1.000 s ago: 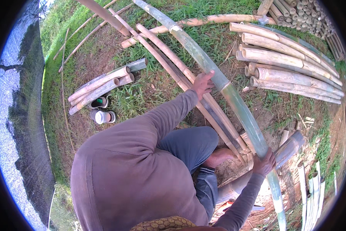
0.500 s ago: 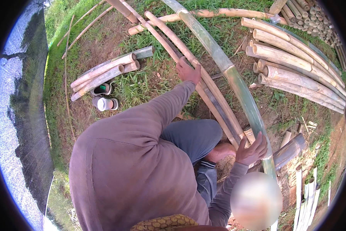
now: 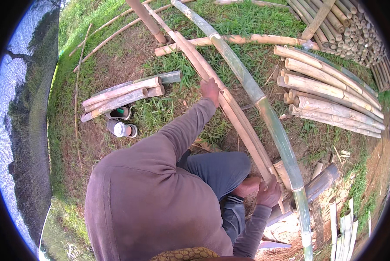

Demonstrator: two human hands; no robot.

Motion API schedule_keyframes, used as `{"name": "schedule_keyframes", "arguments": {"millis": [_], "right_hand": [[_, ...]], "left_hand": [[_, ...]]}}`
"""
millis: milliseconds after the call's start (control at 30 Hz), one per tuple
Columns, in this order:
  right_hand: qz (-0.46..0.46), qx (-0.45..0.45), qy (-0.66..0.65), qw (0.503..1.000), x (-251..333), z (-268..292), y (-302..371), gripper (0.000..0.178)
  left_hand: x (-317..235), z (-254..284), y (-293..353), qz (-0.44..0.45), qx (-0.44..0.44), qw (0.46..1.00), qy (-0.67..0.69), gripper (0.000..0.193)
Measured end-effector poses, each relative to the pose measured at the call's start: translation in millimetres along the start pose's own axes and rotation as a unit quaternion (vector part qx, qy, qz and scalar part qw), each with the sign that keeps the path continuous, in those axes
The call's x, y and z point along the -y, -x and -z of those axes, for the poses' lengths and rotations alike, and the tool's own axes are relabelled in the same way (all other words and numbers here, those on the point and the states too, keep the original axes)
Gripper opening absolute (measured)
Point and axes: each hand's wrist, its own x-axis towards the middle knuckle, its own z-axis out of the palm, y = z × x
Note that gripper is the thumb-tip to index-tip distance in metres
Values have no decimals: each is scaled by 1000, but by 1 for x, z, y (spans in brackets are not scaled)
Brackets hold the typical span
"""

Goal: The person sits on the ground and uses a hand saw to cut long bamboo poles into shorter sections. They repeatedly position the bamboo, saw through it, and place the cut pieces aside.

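My left hand (image 3: 210, 91) is closed around a split bamboo strip (image 3: 242, 129), about midway along it. Farther down, near the strip's near end, my right hand (image 3: 268, 192) has its fingers wrapped round the same piece. A second bamboo strip (image 3: 252, 130) lies close along its right side. A long green bamboo pole (image 3: 275, 124) passes just right of both strips. My bare foot (image 3: 248, 187) is beside my right hand, under my bent leg. The palms and the gripped parts are hidden by my fingers.
Bamboo lengths (image 3: 329, 87) lie stacked at the right, with a larger pile (image 3: 347, 35) behind. A crosswise pole (image 3: 247, 40) lies at the far side. Short bamboo pieces (image 3: 123, 93) and shoes (image 3: 116, 126) holding a white-lidded cup (image 3: 122, 129) are at the left. A dark thick bamboo (image 3: 318, 185) lies near right.
My right hand has gone from spread fingers to a grip on the strip's near end. The left hand's grip has tightened, and the gap between the two strips has narrowed.
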Motion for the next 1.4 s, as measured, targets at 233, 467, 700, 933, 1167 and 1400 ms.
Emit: {"name": "schedule_keyframes", "arguments": {"millis": [233, 467, 700, 933, 1167, 1400], "right_hand": [[56, -74, -85, 992, -15, 31, 18, 52], [59, -112, -90, 988, -10, 35, 8, 46], [71, -108, -71, 989, -3, 35, -7, 47], [71, -102, -45, 991, -3, 51, -4, 48], [17, -88, -42, 995, -29, 70, -39, 43], [-41, -141, -38, 988, -89, 38, -85, 39]], "left_hand": [[-14, -22, 24, 41, 134, 990, 1, 22], [2, -49, 9, 54, 148, 988, -11, 26], [4, -53, -6, 55, 107, 992, -22, 23], [12, -51, -1, 75, 123, 989, -24, 25], [16, -38, -10, 23, 155, 980, -121, 36], [48, -75, 132, -517, 523, 558, -385, 61]]}}
